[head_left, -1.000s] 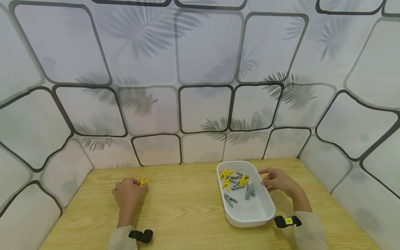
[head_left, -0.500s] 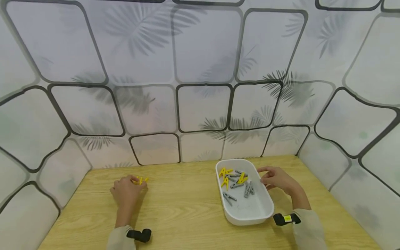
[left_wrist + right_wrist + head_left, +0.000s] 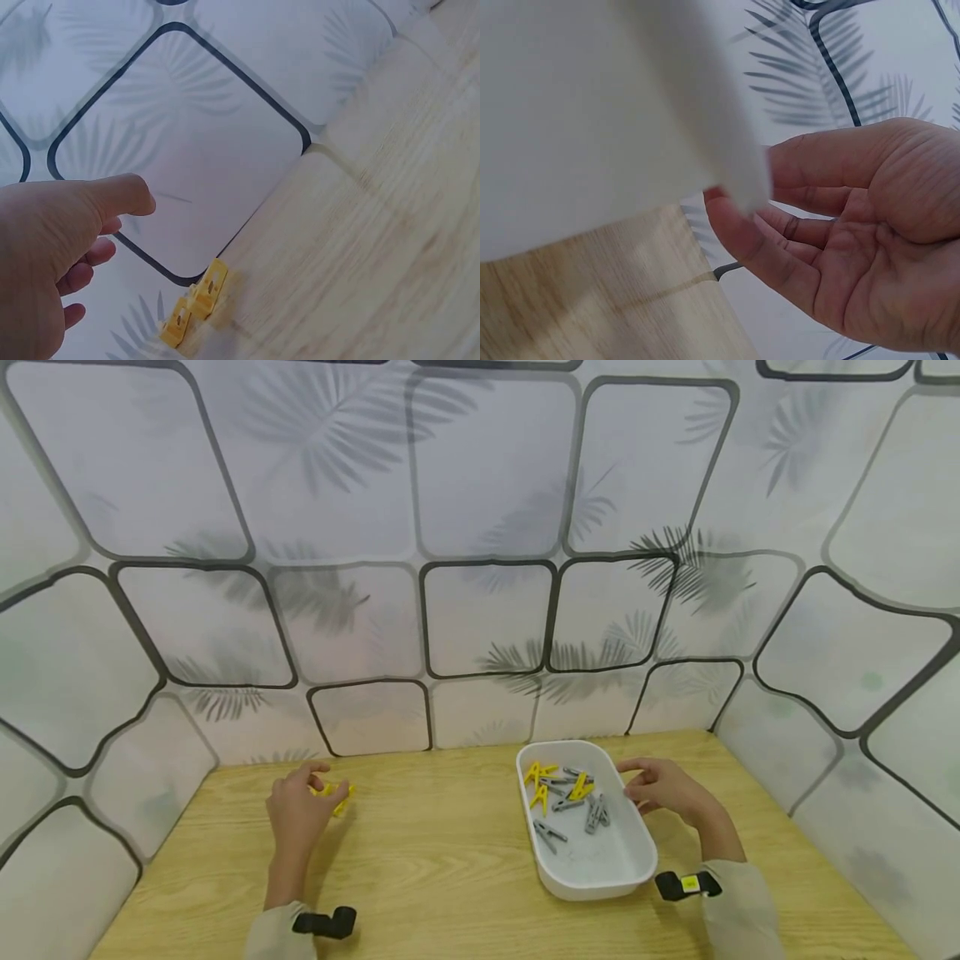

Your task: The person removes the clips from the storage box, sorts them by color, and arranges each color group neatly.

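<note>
My left hand [image 3: 296,810] is at the left of the table, just over yellow clothespins [image 3: 342,805] and partly hiding them. In the left wrist view its fingers [image 3: 90,259] are loosely bent with nothing between them, and two yellow clothespins [image 3: 208,289] stand on the tabletop apart from the hand. On the right, my right hand [image 3: 667,792] holds the right rim of a white plastic basin [image 3: 596,891]. The right wrist view has the basin's rim [image 3: 742,172] between thumb and fingers. Several yellow clothespins [image 3: 539,798] and grey clothespins [image 3: 547,835] lie in the basin.
A light wood table [image 3: 442,843] carries everything. Patterned wall covering [image 3: 487,635] rises behind it and along both sides. Bare wood separates the left hand from the basin.
The left hand has let go of the yellow clothespins and risen slightly, thumb and index finger parting. The right hand keeps its place at the basin's rim.
</note>
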